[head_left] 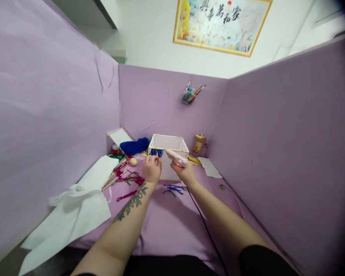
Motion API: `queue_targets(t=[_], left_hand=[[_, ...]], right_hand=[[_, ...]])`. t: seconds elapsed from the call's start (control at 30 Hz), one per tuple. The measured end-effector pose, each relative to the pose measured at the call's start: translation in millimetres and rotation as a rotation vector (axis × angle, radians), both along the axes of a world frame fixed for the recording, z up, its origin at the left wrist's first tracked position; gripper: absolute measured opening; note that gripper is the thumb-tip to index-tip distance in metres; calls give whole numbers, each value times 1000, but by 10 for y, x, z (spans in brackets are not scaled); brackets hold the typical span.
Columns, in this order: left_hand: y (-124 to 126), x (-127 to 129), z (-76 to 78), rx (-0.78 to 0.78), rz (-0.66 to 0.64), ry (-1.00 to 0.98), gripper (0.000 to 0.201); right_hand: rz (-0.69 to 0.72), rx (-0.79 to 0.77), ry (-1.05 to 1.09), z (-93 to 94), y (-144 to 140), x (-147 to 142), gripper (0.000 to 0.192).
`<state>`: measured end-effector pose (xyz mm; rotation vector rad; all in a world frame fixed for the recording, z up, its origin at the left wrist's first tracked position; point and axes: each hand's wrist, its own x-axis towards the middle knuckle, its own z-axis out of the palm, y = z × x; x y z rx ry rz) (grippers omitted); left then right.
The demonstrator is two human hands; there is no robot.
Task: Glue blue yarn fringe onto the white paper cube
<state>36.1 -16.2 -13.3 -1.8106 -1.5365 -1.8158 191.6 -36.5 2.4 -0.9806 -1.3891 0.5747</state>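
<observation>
Yarn [156,153] covers only the upper-left front of white box [167,171]; right hand [186,173] clamps glue gun [176,157]; left hand [151,169], can't tell.

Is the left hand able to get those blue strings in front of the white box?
Probably yes: the blue strings lie in the open on the purple cloth, close to the left hand, though I cannot tell whether it holds something.

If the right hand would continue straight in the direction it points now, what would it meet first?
Most likely the white box: the hot glue gun in the right hand points toward its front rim. Any gap between them is hard to judge.
</observation>
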Motion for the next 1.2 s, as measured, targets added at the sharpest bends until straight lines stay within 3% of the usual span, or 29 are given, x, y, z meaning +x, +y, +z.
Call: queue_targets(t=[0.13,0.23,0.3,0.4,0.47,0.57,0.77,1.0,1.2], left_hand=[[-233,-47,175,293,40,-158,16],[-466,-25,293,394,-68,-149,17],[-545,29,300,295,-254,54,9],[-500,129,197,-60,-519,521,12],[-413,165,96,-317,-578,742,14],[-315,144,-3,-531,-563,822,11],[-318,76,0,-619,-586,723,27],[-326,173,-126,-635,-651,883,21],[-325,206,-153,-610,-586,923,21]], right_hand=[[-63,-17,90,72,-226,203,18],[-96,-62,299,14,-337,396,20],[-146,-89,475,-84,-331,505,24],[-229,-120,743,-257,-235,621,33],[-251,-166,867,-350,-167,675,37],[-225,-241,938,-428,-114,734,38],[-204,-252,882,-473,-107,769,34],[-209,-231,714,-484,-156,738,33],[-214,-161,661,-442,-255,658,33]])
